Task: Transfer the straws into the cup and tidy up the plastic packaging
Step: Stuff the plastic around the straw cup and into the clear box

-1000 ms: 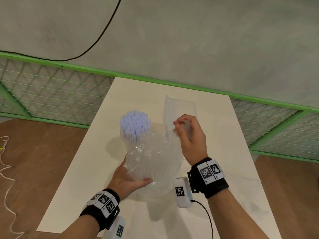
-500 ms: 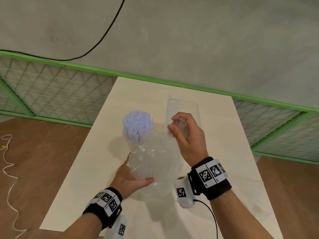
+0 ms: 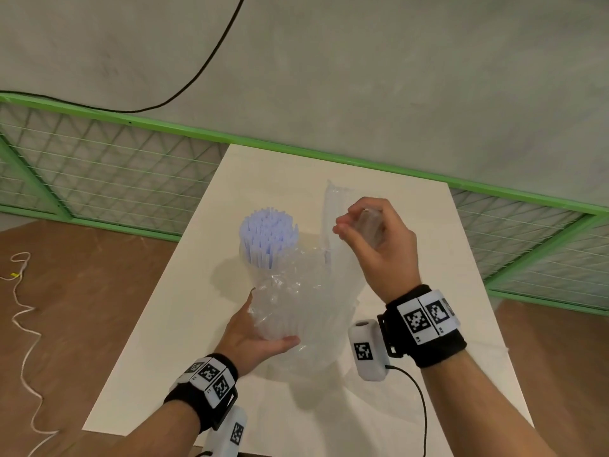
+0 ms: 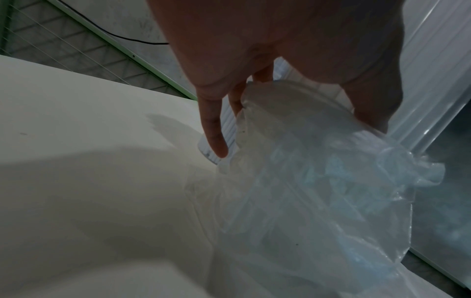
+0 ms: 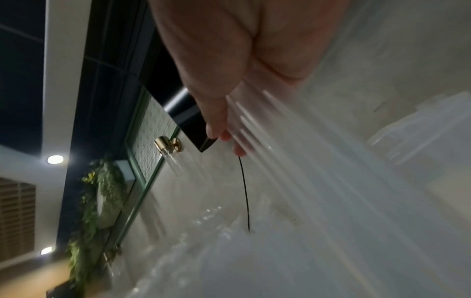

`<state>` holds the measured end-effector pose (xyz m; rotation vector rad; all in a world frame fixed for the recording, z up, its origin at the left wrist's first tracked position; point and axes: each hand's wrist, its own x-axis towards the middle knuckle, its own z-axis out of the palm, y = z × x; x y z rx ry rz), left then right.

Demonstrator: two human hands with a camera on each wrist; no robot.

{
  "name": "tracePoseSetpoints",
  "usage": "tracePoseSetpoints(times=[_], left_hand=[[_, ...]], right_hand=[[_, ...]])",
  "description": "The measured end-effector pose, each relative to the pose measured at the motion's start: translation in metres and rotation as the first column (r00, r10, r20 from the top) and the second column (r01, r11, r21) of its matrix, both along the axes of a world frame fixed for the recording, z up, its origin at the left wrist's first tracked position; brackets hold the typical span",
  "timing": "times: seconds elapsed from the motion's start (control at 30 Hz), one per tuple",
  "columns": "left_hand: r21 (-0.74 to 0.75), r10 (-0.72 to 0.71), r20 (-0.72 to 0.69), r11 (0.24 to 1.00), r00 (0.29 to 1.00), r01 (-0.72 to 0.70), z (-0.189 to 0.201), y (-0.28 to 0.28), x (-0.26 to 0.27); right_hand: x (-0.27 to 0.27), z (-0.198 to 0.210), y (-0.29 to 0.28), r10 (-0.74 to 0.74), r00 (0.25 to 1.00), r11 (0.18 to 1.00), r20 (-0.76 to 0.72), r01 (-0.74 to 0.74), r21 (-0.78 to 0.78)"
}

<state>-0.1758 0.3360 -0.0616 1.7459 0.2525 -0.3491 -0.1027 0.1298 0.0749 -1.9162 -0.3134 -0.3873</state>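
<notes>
A bundle of pale blue-white straws (image 3: 267,235) stands upright in a clear cup (image 3: 252,268) on the white table (image 3: 184,308). Crumpled clear plastic packaging (image 3: 296,301) is bunched against the cup's near side. My left hand (image 3: 253,334) grips the bunched plastic from the left and below, thumb across its front; in the left wrist view the fingers (image 4: 213,129) curl round the packaging (image 4: 318,181). My right hand (image 3: 372,239) pinches the packaging's upper end, a flat strip (image 3: 331,219) standing up to the right of the straws. The right wrist view shows blurred plastic (image 5: 318,181).
A green-framed wire mesh fence (image 3: 108,173) runs behind the table below a grey wall. A black cable (image 3: 211,61) hangs on the wall. Brown floor lies on both sides, with a white cord (image 3: 23,318) at the left.
The right hand has lifted a little and shifted right with the upper end of the packaging. The left hand keeps its grip on the bunched plastic; the straws in the cup stay put.
</notes>
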Motion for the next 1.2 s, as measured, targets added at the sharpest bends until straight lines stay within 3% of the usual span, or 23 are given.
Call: tracePoseSetpoints(times=[0.13,0.27,0.4,0.47,0.6,0.73,0.8,0.87,0.93,1.0,1.07,1.13,1.2], left_hand=[[-0.012,-0.006,-0.003,1.0,1.0,0.006,0.002,-0.001,-0.001],[-0.002,0.026,-0.018,1.0,1.0,-0.026,0.004,-0.002,-0.001],[-0.005,0.007,-0.019,1.0,1.0,-0.007,0.001,-0.001,0.001],[-0.009,0.007,-0.02,1.0,1.0,-0.008,0.001,-0.002,0.0],[-0.022,0.007,-0.009,1.0,1.0,-0.007,0.003,-0.002,0.001],[-0.03,-0.008,-0.002,1.0,1.0,0.008,0.002,-0.002,0.001],[-0.04,0.021,-0.02,0.999,1.0,-0.022,0.003,-0.003,0.001],[-0.048,0.032,-0.03,0.998,0.999,-0.033,0.004,-0.003,0.0],[-0.044,0.021,-0.03,0.999,0.999,-0.022,0.003,-0.002,-0.001],[-0.041,0.024,-0.045,0.999,0.999,-0.026,0.007,-0.003,-0.002],[-0.032,0.044,-0.046,0.998,0.998,-0.045,0.011,-0.006,-0.002],[-0.029,0.056,-0.052,0.998,0.997,-0.058,0.015,-0.007,-0.001],[-0.035,0.038,-0.056,0.999,0.998,-0.04,0.013,-0.006,-0.001]], right_hand=[[0.006,0.013,-0.007,-0.017,0.996,0.996,0.085,0.01,0.084],[0.016,0.061,-0.026,-0.036,0.975,0.967,0.22,-0.021,0.255],[0.032,0.113,-0.046,-0.091,0.88,0.974,0.466,-0.02,0.227],[0.05,0.127,-0.055,-0.082,0.855,0.981,0.512,-0.021,0.191],[0.096,0.113,-0.059,-0.031,0.899,0.982,0.436,-0.053,0.18],[0.132,0.063,-0.051,0.082,0.98,0.966,0.181,-0.123,0.226],[0.145,0.033,-0.052,0.081,0.994,0.991,0.08,-0.088,0.101],[0.154,0.005,-0.06,0.114,0.992,0.975,-0.056,-0.123,-0.185],[0.159,-0.019,-0.068,0.127,0.95,0.797,-0.284,-0.268,-0.541],[0.16,-0.034,-0.075,0.081,0.887,0.598,-0.454,-0.408,-0.69],[0.157,-0.03,-0.076,0.043,0.918,0.558,-0.394,-0.349,-0.753],[0.149,-0.012,-0.073,0.043,0.974,0.594,-0.224,-0.205,-0.778],[0.138,0.007,-0.072,0.165,0.966,0.578,-0.198,-0.257,-0.775]])
